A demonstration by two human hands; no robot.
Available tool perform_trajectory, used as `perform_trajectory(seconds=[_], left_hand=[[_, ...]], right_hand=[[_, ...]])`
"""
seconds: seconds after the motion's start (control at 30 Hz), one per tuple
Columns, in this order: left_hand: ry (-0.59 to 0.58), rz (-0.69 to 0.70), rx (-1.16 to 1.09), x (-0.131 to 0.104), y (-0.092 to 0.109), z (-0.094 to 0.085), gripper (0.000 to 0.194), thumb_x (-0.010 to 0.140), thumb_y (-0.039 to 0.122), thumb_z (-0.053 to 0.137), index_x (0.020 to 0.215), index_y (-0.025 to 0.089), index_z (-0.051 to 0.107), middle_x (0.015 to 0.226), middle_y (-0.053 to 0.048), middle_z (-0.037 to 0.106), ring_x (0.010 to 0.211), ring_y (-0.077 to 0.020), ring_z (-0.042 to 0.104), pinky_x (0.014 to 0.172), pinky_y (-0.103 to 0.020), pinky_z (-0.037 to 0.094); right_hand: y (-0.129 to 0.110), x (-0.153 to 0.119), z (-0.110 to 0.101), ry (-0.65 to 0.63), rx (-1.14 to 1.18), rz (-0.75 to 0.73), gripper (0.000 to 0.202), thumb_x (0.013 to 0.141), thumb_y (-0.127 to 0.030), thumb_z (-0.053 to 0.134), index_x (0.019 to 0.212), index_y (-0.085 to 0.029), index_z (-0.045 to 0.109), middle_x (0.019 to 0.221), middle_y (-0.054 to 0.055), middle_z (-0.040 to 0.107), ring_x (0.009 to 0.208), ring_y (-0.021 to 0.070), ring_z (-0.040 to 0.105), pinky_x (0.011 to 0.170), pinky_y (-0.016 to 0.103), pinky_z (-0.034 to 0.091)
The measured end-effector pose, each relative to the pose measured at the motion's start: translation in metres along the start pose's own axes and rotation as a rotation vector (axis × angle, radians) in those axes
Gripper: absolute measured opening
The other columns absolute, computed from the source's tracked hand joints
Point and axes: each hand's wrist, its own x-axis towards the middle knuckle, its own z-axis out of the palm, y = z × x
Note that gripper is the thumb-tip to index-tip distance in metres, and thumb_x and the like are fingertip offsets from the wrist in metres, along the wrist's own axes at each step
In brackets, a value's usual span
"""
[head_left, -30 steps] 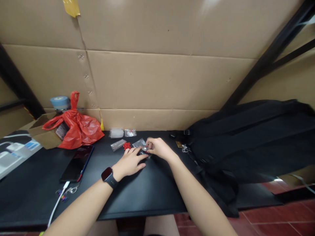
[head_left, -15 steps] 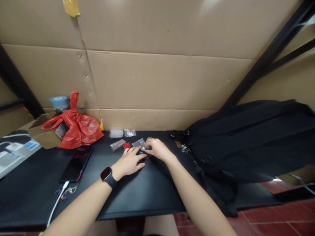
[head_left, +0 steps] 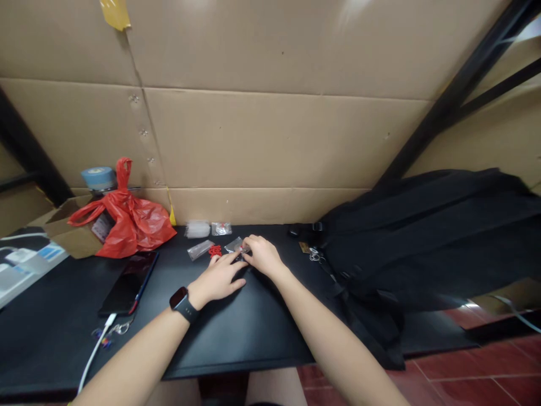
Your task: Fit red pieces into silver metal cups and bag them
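Observation:
My left hand (head_left: 217, 278), with a dark watch on its wrist, lies on the black desk with its fingers spread. Its fingertips touch the edge of a small clear plastic bag (head_left: 233, 245). My right hand (head_left: 261, 256) is closed in a pinch over that bag's right side; what its fingertips hold is too small to name, though a speck of red shows there. Just beyond the left fingertips lies a red knotted cord (head_left: 215, 251). Beside it is a flat clear packet (head_left: 200, 250).
Clear packets (head_left: 198, 229) and a small bag with red bits (head_left: 222, 228) lie by the cardboard wall. At left are a red plastic bag (head_left: 135, 220), a phone (head_left: 130, 283) and a power strip (head_left: 31, 268). A black backpack (head_left: 422, 242) fills the right, beside keys (head_left: 314, 255).
My right hand has shifted slightly left and closer to my left fingertips. My left hand stays spread in nearly the same place. The whole view has moved a little.

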Motion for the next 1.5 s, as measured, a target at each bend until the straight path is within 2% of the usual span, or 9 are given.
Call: perform_trajectory(seconds=[0.27, 0.37, 0.53, 0.7, 0.87, 1.03, 1.2, 1.33, 1.5], left_hand=[[0.123, -0.046, -0.086, 0.002, 0.006, -0.01, 0.047, 0.083, 0.027, 0.06, 0.127, 0.023, 0.044, 0.129, -0.01, 0.058, 0.124, -0.0277, 0.052, 0.105, -0.045, 0.036], [0.166, -0.081, -0.038, 0.001, 0.007, -0.013, 0.053, 0.077, 0.02, 0.058, 0.128, 0.022, 0.043, 0.128, -0.01, 0.058, 0.122, -0.0283, 0.051, 0.105, -0.044, 0.034], [0.244, -0.155, 0.108, 0.002, 0.006, -0.014, 0.053, 0.071, 0.009, 0.052, 0.123, 0.02, 0.049, 0.127, -0.011, 0.058, 0.121, -0.0295, 0.048, 0.098, -0.043, 0.036], [0.243, -0.207, 0.145, 0.004, 0.0, -0.011, 0.019, 0.086, 0.019, 0.05, 0.101, 0.022, 0.06, 0.111, -0.01, 0.064, 0.115, -0.0299, 0.049, 0.093, -0.045, 0.036], [0.187, -0.161, 0.138, 0.002, -0.008, -0.01, 0.039, 0.08, 0.004, 0.045, 0.109, 0.023, 0.063, 0.119, -0.008, 0.064, 0.119, -0.0277, 0.047, 0.093, -0.044, 0.035], [0.185, -0.154, 0.061, 0.002, -0.005, -0.015, 0.041, 0.08, 0.018, 0.057, 0.12, 0.025, 0.06, 0.125, -0.007, 0.063, 0.121, -0.0295, 0.046, 0.096, -0.044, 0.035], [0.29, -0.272, -0.019, 0.007, -0.003, -0.014, 0.017, 0.092, 0.03, 0.053, 0.103, 0.025, 0.064, 0.108, -0.004, 0.069, 0.107, -0.0259, 0.055, 0.091, -0.041, 0.035], [0.357, -0.322, -0.035, 0.009, -0.006, -0.015, 0.018, 0.095, 0.03, 0.05, 0.091, 0.024, 0.067, 0.097, -0.003, 0.071, 0.101, -0.0241, 0.057, 0.087, -0.039, 0.034], [0.362, -0.284, -0.066, 0.008, -0.007, -0.017, 0.013, 0.09, 0.027, 0.056, 0.095, 0.027, 0.068, 0.101, -0.001, 0.071, 0.102, -0.0226, 0.058, 0.086, -0.037, 0.033]], right_hand=[[0.012, -0.004, -0.009, -0.109, 0.263, -0.147, 0.01, 0.083, -0.02, 0.068, 0.092, -0.019, 0.072, 0.093, 0.004, 0.067, 0.085, 0.0152, 0.062, 0.075, 0.024, 0.044], [0.021, -0.005, -0.015, -0.105, 0.326, -0.171, 0.022, 0.083, -0.009, 0.058, 0.096, -0.019, 0.072, 0.092, 0.003, 0.068, 0.077, 0.013, 0.061, 0.074, 0.023, 0.044], [0.036, -0.005, -0.019, -0.098, 0.345, -0.212, 0.045, 0.068, 0.01, 0.047, 0.097, -0.017, 0.068, 0.099, 0.003, 0.067, 0.077, 0.0111, 0.058, 0.076, 0.022, 0.043], [0.036, -0.002, -0.012, -0.122, 0.377, -0.186, 0.033, 0.066, -0.002, 0.072, 0.094, -0.018, 0.067, 0.094, 0.001, 0.064, 0.073, 0.0114, 0.056, 0.068, 0.02, 0.042], [0.032, -0.001, -0.004, -0.124, 0.317, -0.182, 0.011, 0.075, -0.01, 0.073, 0.081, -0.018, 0.07, 0.084, 0.001, 0.064, 0.074, 0.0115, 0.059, 0.069, 0.02, 0.041], [0.034, -0.001, -0.008, -0.091, 0.433, -0.138, 0.004, 0.083, -0.014, 0.066, 0.082, -0.017, 0.069, 0.078, 0.0, 0.067, 0.068, 0.0109, 0.06, 0.067, 0.021, 0.042], [0.038, 0.0, -0.011, -0.061, 0.566, -0.1, 0.006, 0.083, -0.021, 0.065, 0.082, -0.016, 0.068, 0.075, 0.0, 0.068, 0.067, 0.0117, 0.061, 0.068, 0.022, 0.044], [0.04, 0.0, -0.012, -0.061, 0.619, -0.097, 0.008, 0.08, -0.024, 0.068, 0.079, -0.016, 0.067, 0.072, 0.0, 0.068, 0.065, 0.0118, 0.06, 0.066, 0.022, 0.044], [0.035, 0.002, -0.009, 0.006, 0.82, -0.051, 0.013, 0.079, -0.028, 0.068, 0.081, -0.016, 0.065, 0.076, 0.002, 0.069, 0.066, 0.013, 0.061, 0.065, 0.024, 0.047]])
